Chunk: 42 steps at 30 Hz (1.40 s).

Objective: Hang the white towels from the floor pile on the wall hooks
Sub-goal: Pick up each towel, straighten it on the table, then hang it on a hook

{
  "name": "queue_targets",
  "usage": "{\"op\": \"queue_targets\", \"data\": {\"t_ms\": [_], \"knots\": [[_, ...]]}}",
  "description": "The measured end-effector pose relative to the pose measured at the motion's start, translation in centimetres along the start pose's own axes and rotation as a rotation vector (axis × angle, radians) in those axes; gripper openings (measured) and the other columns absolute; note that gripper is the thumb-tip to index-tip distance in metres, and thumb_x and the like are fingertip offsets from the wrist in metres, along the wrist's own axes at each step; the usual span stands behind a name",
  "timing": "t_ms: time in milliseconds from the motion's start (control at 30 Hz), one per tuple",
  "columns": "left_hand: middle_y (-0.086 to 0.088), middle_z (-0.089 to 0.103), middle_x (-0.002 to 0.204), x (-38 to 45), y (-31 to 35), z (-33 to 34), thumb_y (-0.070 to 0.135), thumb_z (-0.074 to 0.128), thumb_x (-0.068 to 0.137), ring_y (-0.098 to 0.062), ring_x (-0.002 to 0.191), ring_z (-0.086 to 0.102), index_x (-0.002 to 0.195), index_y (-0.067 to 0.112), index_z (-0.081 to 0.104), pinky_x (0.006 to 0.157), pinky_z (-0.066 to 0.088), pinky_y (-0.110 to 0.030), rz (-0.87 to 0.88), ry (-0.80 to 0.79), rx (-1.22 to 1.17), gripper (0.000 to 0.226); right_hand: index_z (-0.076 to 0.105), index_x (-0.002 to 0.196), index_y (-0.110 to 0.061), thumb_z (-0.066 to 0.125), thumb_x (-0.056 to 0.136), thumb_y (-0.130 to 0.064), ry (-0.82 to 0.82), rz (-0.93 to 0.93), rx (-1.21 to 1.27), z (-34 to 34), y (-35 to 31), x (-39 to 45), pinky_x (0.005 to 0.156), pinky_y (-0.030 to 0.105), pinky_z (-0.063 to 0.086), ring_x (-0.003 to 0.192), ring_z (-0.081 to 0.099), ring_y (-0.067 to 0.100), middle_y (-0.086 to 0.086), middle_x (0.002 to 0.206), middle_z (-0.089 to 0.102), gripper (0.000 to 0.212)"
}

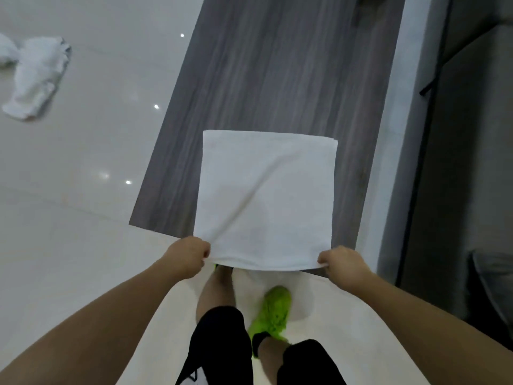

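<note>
A white towel [265, 198], folded into a flat rectangle, hangs stretched between my two hands in the middle of the view. My left hand [188, 254] pinches its near left corner. My right hand [342, 263] pinches its near right corner. The towel's far edge hangs down in front of a grey wood-grain panel [277, 73]. On the glossy floor at the far left lies a pile of crumpled white towels [36, 76]. No wall hooks are in view.
White tiled floor [83, 190] spreads left and below me. My legs in black shorts and a green shoe [273, 312] are beneath the towel. A pale frame [388, 151] and a dark glass panel [458, 162] run along the right.
</note>
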<state>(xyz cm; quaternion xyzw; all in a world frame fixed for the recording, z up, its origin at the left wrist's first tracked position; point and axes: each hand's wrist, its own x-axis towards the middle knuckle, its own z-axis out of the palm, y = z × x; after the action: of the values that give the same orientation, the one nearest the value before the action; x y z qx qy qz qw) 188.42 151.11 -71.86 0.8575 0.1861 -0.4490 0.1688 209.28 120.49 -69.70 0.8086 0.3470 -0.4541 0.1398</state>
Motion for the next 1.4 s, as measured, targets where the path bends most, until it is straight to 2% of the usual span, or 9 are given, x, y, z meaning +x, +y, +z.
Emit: {"op": "queue_targets", "data": {"t_ms": [100,167,267,367,500,667,967,1167,1400], "knots": [[0.005,0.056,0.114,0.8,0.2,-2.3,0.045,0.065,0.086,-0.017,0.107,0.055,0.111,0.026,0.062,0.084,0.047,-0.029,0.015,-0.126,0.005,0.031,0.066,0.117,-0.021,0.067,0.087,-0.025,-0.159,-0.015,-0.015,-2.3,-0.3,1.1,0.087,0.032,0.052,0.104,0.063,0.023,0.001,0.118,0.063,0.030],[0.002,0.060,0.103,2.1,0.8,-5.2,0.049,0.057,0.092,-0.019,0.098,0.058,0.102,0.023,0.063,0.076,0.047,-0.031,0.009,-0.015,-0.007,0.030,0.068,0.113,-0.020,0.066,0.088,-0.036,-0.112,-0.001,0.046,-4.8,-0.9,2.6,0.084,0.033,0.053,0.098,0.064,0.021,0.001,0.113,0.066,0.029],[-0.003,0.062,0.111,5.7,1.7,-9.7,0.041,0.046,0.100,-0.025,0.107,0.058,0.112,0.016,0.063,0.082,0.050,-0.037,0.061,0.330,-0.119,0.033,0.066,0.117,-0.019,0.052,0.097,-0.041,0.167,-0.005,0.161,-9.1,-2.7,6.2,0.084,0.034,0.052,0.099,0.065,0.025,0.004,0.110,0.069,0.032],[-0.008,0.044,0.149,10.6,3.2,-13.8,0.034,0.041,0.103,-0.029,0.138,0.038,0.141,0.013,0.047,0.109,0.039,-0.044,0.165,0.495,-0.170,0.044,0.058,0.132,-0.015,0.046,0.101,-0.033,0.492,-0.071,0.263,-12.8,-6.3,11.1,0.094,0.037,0.046,0.113,0.057,0.029,0.009,0.123,0.064,0.037],[0.001,-0.003,0.165,16.5,4.1,-15.8,0.049,0.012,0.102,-0.024,0.152,-0.005,0.157,0.023,0.004,0.122,0.003,-0.048,0.163,0.419,-0.050,0.062,0.028,0.153,-0.022,0.031,0.104,-0.042,0.529,-0.083,0.231,-15.6,-10.6,18.2,0.121,0.043,0.015,0.150,0.017,0.028,0.008,0.162,0.022,0.053],[0.008,-0.023,0.161,19.6,-0.8,-14.6,0.070,0.008,0.096,-0.018,0.150,-0.019,0.153,0.037,-0.017,0.121,-0.009,-0.047,0.197,0.471,0.119,0.070,-0.002,0.157,-0.034,0.014,0.100,-0.065,0.501,-0.027,0.026,-13.6,-4.4,21.7,0.123,0.045,-0.003,0.152,-0.012,0.024,-0.009,0.165,-0.006,0.067],[-0.001,-0.004,0.166,22.3,-2.3,-19.5,0.076,0.022,0.093,-0.024,0.151,-0.010,0.158,0.021,0.003,0.123,-0.001,-0.046,0.174,0.542,0.064,0.088,0.013,0.158,-0.022,0.022,0.101,-0.060,0.594,0.204,0.135,-13.9,-2.6,21.7,0.123,0.047,0.002,0.152,-0.001,0.029,-0.004,0.165,0.010,0.069],[-0.011,0.048,0.139,22.3,0.5,-21.7,0.048,0.051,0.096,-0.030,0.133,0.039,0.136,0.014,0.052,0.120,0.015,-0.047,0.237,0.665,0.003,0.052,0.060,0.125,-0.012,0.052,0.094,-0.037,0.804,-0.012,0.139,-18.5,-7.6,23.3,0.110,0.047,0.030,0.118,0.050,0.029,0.006,0.126,0.058,0.041],[0.000,0.063,0.097,23.6,2.5,-25.2,0.031,0.063,0.086,-0.024,0.095,0.053,0.102,0.019,0.054,0.086,0.036,-0.040,0.239,0.464,0.017,0.021,0.057,0.106,-0.018,0.062,0.087,-0.028,0.500,-0.026,0.227,-22.2,-8.1,24.9,0.085,0.033,0.039,0.100,0.051,0.024,0.001,0.103,0.061,0.022]]}}
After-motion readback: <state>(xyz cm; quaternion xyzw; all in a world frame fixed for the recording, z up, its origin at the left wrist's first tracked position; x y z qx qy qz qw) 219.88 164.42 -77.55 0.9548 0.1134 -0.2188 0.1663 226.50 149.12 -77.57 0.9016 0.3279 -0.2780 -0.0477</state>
